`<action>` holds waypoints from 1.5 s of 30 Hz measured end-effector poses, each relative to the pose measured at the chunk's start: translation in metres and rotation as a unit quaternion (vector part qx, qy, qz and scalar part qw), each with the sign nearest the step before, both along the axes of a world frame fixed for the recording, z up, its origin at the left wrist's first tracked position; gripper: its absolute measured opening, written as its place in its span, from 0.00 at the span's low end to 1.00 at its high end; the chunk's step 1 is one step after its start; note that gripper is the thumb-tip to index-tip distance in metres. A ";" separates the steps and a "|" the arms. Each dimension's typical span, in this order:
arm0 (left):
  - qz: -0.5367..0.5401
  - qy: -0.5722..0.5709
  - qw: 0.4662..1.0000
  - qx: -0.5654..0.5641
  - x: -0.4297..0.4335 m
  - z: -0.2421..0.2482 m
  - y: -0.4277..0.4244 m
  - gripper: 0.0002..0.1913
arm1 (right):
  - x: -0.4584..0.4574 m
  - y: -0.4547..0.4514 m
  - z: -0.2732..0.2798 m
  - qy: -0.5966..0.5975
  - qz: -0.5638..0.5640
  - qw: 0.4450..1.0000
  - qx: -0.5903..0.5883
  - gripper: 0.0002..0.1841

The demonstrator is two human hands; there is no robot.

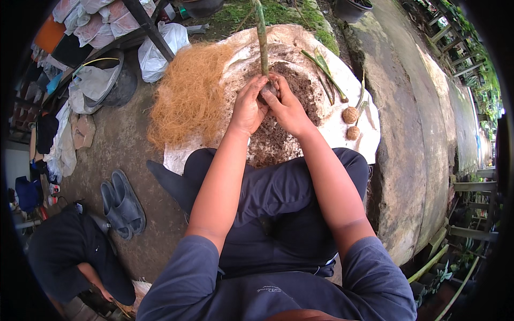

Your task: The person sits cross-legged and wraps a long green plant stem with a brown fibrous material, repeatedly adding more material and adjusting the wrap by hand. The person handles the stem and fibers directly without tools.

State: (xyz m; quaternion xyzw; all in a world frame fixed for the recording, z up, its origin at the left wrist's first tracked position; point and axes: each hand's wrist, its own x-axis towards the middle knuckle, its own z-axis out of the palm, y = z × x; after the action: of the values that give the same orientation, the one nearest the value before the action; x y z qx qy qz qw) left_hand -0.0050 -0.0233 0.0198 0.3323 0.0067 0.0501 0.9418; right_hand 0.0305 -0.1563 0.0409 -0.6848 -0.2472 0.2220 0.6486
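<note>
My left hand (249,106) and my right hand (290,105) are cupped together around a dark lump of soil (268,91), pressing it from both sides. From the top of the hands a thick green plant stalk (262,40) runs away towards the far edge of the view. Its lower end is hidden by my fingers and the lump. Beneath my hands, loose brown soil (277,138) lies spread over a white woven sack (357,86). Left of the soil is a heap of orange-brown coir-like fibre (190,94).
Cut green stems (327,72) and two fibre-wrapped balls (350,115) with stems lie on the sack's right side. A black bucket (122,82) stands left. Grey slide sandals (122,204) rest on the ground. Another person (72,252) bends down at lower left.
</note>
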 end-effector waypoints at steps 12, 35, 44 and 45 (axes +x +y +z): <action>0.018 -0.009 0.999 -0.045 0.001 -0.009 0.000 0.13 | -0.003 0.004 -0.002 -0.098 -0.047 0.994 0.019 0.24; -0.030 -0.015 0.999 -0.011 -0.001 -0.003 -0.002 0.23 | 0.000 0.006 -0.006 0.219 -0.057 0.943 0.246 0.14; -0.052 -0.047 0.993 -0.091 -0.006 0.007 0.006 0.22 | 0.000 0.006 -0.014 0.228 -0.037 0.957 0.176 0.20; -0.043 -0.034 0.996 -0.077 -0.004 0.002 0.009 0.21 | -0.002 0.009 -0.014 0.219 -0.035 0.960 0.168 0.21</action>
State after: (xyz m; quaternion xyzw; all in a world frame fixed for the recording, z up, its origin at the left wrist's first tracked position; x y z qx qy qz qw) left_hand -0.0089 -0.0148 0.0215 0.2566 -0.0359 0.0205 0.9656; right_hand 0.0288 -0.1475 0.0273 -0.5088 -0.1086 0.2985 0.8002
